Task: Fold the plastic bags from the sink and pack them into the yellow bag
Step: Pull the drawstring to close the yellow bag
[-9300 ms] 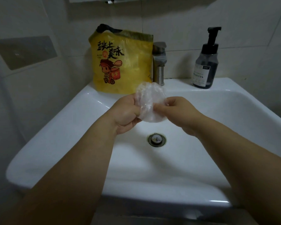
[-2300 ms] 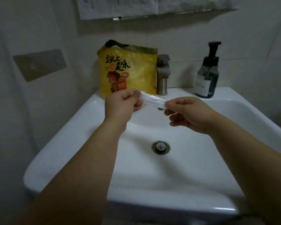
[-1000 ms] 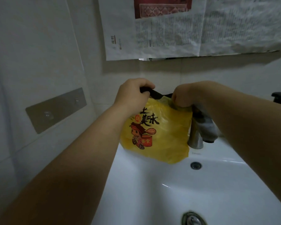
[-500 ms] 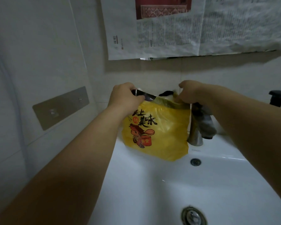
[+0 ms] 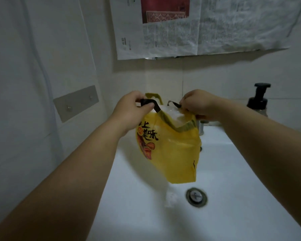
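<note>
Right, over on the left wall a metal plate [image 5: 76, 103] is sitting flat on the tiles, and higher up newspaper sheets [image 5: 207, 28] are hanging across the wall above the basin. Coming in, the left hand [image 5: 130, 111] is curling fingers and thumb round one dark handle of the yellow bag [image 5: 175, 153], and the heel of that hand is hiding the left edge of the bag's print. The bag is hanging in the air over the white sink [image 5: 129, 214], its bottom corner dangling just above the drain [image 5: 196, 197]. Its mouth is gaping between the hands, and clear crumpled plastic [image 5: 174, 115] is showing inside, right at the top. A pale blur [image 5: 170, 199] beside the drain is too soft to identify. The right hand [image 5: 196, 106] is pinching the other handle, fingers bunched tight. Behind the bag's right edge the tap [image 5: 201, 129] is peeking out, mostly hidden. Far right, a dark pump bottle [image 5: 258, 100] is standing at the back, the right forearm cutting across its base.
</note>
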The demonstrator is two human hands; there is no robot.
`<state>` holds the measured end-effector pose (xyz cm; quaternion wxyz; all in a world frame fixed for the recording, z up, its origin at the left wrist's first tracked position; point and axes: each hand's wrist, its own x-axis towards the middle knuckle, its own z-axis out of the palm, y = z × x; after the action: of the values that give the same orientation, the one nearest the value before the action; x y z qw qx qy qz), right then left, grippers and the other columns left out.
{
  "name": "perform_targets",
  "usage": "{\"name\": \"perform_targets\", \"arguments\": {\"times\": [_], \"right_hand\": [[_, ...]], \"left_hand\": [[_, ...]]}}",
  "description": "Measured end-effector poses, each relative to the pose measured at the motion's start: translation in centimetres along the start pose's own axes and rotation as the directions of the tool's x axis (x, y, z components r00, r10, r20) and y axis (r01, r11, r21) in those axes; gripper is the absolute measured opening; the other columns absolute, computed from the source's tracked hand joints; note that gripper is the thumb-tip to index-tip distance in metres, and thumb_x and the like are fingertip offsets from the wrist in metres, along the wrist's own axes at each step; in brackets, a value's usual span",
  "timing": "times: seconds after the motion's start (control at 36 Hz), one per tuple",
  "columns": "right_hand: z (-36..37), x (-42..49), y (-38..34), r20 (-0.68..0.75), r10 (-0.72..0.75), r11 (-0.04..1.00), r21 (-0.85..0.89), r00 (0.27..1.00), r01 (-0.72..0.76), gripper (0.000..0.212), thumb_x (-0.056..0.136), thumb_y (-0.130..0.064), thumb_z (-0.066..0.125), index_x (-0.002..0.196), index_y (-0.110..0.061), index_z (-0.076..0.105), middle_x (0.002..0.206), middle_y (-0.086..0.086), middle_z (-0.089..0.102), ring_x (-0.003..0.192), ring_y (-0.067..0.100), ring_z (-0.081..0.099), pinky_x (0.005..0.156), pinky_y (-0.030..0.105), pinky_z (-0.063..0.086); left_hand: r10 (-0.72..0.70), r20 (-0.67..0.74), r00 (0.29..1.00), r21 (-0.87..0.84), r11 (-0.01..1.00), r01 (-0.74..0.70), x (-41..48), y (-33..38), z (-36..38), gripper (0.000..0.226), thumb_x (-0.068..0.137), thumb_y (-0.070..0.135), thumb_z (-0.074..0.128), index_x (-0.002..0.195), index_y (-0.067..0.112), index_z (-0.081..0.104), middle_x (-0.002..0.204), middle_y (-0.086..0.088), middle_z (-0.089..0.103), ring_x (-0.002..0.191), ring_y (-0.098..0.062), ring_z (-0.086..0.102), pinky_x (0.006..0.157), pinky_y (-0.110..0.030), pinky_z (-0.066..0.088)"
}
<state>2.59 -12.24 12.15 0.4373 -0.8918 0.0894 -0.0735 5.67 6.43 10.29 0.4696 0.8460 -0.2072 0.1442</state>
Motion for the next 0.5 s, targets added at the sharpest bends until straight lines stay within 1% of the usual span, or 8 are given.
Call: {"name": "perform_targets", "arguments": {"times": [0.06,0.11,0.14,0.22,0.28,0.33,0.39,0.5], "right_hand": [[0.8,-1.9,1.3,-0.011,0.008,0.999,0.032,1.0,-0.007,0.023,0.09,0.001,0.039,0.101,0.005,0.059,0.081,0.015,0.048,0.062,0.024,0.045,0.053,0.031,0.04],[1.4,-3.5,2.6,-0.022,0.011,0.998,0.068,1.0,-0.009,0.015,0.091,-0.001,0.041,0.09,-0.004,0.056,0.078,0.013,0.047,0.064,0.025,0.046,0.057,0.034,0.042],[1.8,-4.6,3.6,-0.038,0.013,0.997,0.083,0.999,-0.01,0.013,0.092,-0.003,0.044,0.088,-0.007,0.055,0.078,0.014,0.049,0.068,0.026,0.048,0.062,0.036,0.045],[2.7,-7.1,5.7,-0.084,0.025,0.993,0.12,0.996,-0.014,0.013,0.092,-0.006,0.046,0.099,-0.009,0.057,0.091,0.018,0.059,0.078,0.029,0.054,0.068,0.04,0.049],[3.1,-8.8,7.0,-0.072,0.048,0.984,0.173,0.996,-0.035,0.019,0.092,-0.004,0.044,0.101,-0.01,0.059,0.093,0.021,0.059,0.079,0.03,0.053,0.07,0.042,0.049],[3.4,-9.8,8.0,-0.062,0.089,0.981,0.179,0.994,-0.076,0.025,0.09,-0.003,0.043,0.107,0.005,0.061,0.088,0.018,0.054,0.077,0.028,0.049,0.067,0.039,0.044],[3.7,-10.6,9.1,-0.031,0.123,0.98,0.16,0.992,-0.117,0.032,0.09,-0.004,0.045,0.116,0.01,0.057,0.089,0.016,0.051,0.078,0.027,0.046,0.067,0.037,0.039],[4.1,-12.0,10.9,0.018,0.175,0.969,0.174,0.984,-0.176,0.03,0.095,-0.013,0.048,0.117,0.005,0.057,0.095,0.021,0.058,0.082,0.025,0.052,0.08,0.042,0.051]], "left_hand": [[0.0,0.063,0.998,-0.008,1.0,0.0,-2.0,-0.1,0.5,0.014,0.091,0.023,0.066,0.1,0.013,0.062,0.104,0.002,0.06,0.097,-0.021,0.059,0.074,-0.027,0.044],[0.007,0.119,0.993,-0.021,1.0,-0.005,-3.7,-0.3,1.1,0.007,0.09,0.022,0.067,0.09,0.02,0.06,0.106,-0.001,0.062,0.098,-0.022,0.061,0.078,-0.031,0.044],[0.007,0.144,0.99,-0.026,1.0,-0.004,-4.9,-0.5,1.6,0.011,0.089,0.022,0.068,0.084,0.024,0.058,0.104,-0.001,0.062,0.096,-0.022,0.061,0.077,-0.032,0.044],[0.0,0.199,0.98,-0.034,0.999,0.007,-7.5,-0.8,2.8,0.019,0.088,0.022,0.069,0.078,0.03,0.055,0.092,0.002,0.062,0.086,-0.02,0.061,0.072,-0.032,0.046],[-0.006,0.231,0.973,-0.047,0.999,0.017,-9.1,-1.1,3.8,0.018,0.088,0.022,0.069,0.078,0.029,0.056,0.093,0.0,0.064,0.089,-0.023,0.062,0.076,-0.036,0.049],[-0.011,0.265,0.964,-0.046,0.999,0.024,-10.2,-1.3,4.6,0.015,0.089,0.023,0.068,0.079,0.026,0.056,0.093,-0.004,0.064,0.089,-0.024,0.062,0.076,-0.036,0.049],[-0.014,0.306,0.952,-0.029,0.999,0.024,-11.2,-1.7,5.4,0.013,0.09,0.024,0.066,0.082,0.022,0.057,0.091,-0.003,0.062,0.083,-0.021,0.058,0.072,-0.032,0.046],[-0.016,0.353,0.936,0.032,0.999,0.005,-13.1,-2.3,7.4,0.016,0.095,0.026,0.059,0.097,0.01,0.06,0.093,-0.007,0.059,0.082,-0.019,0.053,0.068,-0.03,0.04]]}}
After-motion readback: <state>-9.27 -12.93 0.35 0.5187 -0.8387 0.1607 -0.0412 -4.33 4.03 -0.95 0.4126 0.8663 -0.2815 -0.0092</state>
